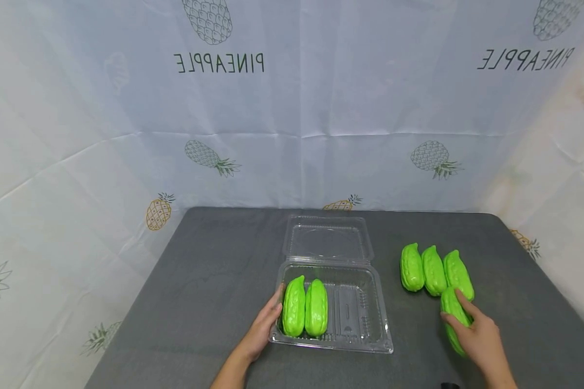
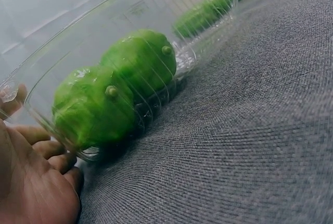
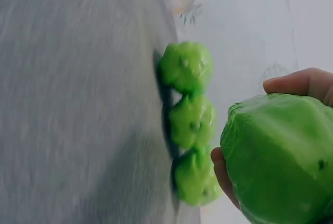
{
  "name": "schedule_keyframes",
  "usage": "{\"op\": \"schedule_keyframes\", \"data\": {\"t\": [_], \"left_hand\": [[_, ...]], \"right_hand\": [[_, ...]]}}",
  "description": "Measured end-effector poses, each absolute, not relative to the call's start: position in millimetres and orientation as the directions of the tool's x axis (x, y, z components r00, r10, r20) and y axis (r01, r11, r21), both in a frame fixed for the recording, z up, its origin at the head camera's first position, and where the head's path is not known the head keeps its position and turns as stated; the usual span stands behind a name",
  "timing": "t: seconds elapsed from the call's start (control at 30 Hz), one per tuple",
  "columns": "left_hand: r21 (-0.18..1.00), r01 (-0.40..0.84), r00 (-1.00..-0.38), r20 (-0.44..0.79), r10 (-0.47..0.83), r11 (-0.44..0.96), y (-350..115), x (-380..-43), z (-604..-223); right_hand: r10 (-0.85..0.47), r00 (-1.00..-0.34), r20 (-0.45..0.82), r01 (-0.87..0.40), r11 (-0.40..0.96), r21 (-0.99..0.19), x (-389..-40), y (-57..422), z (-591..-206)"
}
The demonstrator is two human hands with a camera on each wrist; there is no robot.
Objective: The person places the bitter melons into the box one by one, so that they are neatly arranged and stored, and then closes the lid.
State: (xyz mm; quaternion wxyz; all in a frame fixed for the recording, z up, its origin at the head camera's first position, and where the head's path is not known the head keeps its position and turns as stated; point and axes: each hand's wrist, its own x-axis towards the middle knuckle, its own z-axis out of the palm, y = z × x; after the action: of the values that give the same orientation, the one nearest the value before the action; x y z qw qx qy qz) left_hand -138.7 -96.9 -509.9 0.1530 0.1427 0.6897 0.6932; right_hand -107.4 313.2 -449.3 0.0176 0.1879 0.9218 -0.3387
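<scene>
A clear plastic clamshell box (image 1: 350,344) lies with its lid folded back. Two bright green bitter melons (image 1: 294,307) stand side by side in its left half. My left hand (image 1: 263,327) holds the box's left edge, thumb at the rim and fingers against the outer wall; the left wrist view shows this hand (image 2: 39,174) beside the near melon (image 2: 93,107). My right hand (image 1: 482,335) grips another bitter melon (image 1: 452,308), thumb and fingers on opposite sides. In the right wrist view this melon (image 3: 281,156) appears off the table and hides much of the hand.
Three more bitter melons (image 1: 433,271) lie in a row at the right, just beyond my right hand. The flipped-back lid (image 1: 328,240) reaches toward the back of the grey table (image 1: 214,281). A pineapple-print cloth (image 1: 321,102) hangs behind. A small black object (image 1: 450,386) shows at the front edge.
</scene>
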Motion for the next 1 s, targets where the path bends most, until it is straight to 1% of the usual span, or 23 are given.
{"op": "schedule_keyframes", "data": {"t": [0.2, 0.47, 0.63, 0.87, 1.0], "left_hand": [[1.0, -0.016, -0.912, -0.015, 0.409, 0.0, -97.0, -138.9, -510.5], [1.0, -0.014, -0.913, -0.014, 0.407, 0.004, -96.9, -139.0, -511.6], [1.0, -0.017, -0.916, -0.018, 0.401, 0.006, -97.1, -138.7, -511.7], [1.0, -0.02, -0.915, -0.017, 0.402, -0.004, -97.4, -138.7, -511.5], [1.0, -0.019, -0.913, -0.014, 0.408, -0.01, -97.1, -138.9, -511.6]], "right_hand": [[0.352, -0.926, -0.135, 0.344, 0.642, -0.685, -110.8, 291.4, -443.1], [0.323, -0.94, -0.108, 0.287, 0.58, -0.763, -114.5, 276.3, -443.3], [0.329, -0.938, -0.112, 0.282, 0.532, -0.799, -117.4, 268.2, -440.7], [0.28, -0.951, -0.128, 0.249, 0.455, -0.855, -122.8, 252.3, -432.1], [0.299, -0.95, -0.094, 0.219, 0.418, -0.882, -126.0, 238.9, -430.1]]}}
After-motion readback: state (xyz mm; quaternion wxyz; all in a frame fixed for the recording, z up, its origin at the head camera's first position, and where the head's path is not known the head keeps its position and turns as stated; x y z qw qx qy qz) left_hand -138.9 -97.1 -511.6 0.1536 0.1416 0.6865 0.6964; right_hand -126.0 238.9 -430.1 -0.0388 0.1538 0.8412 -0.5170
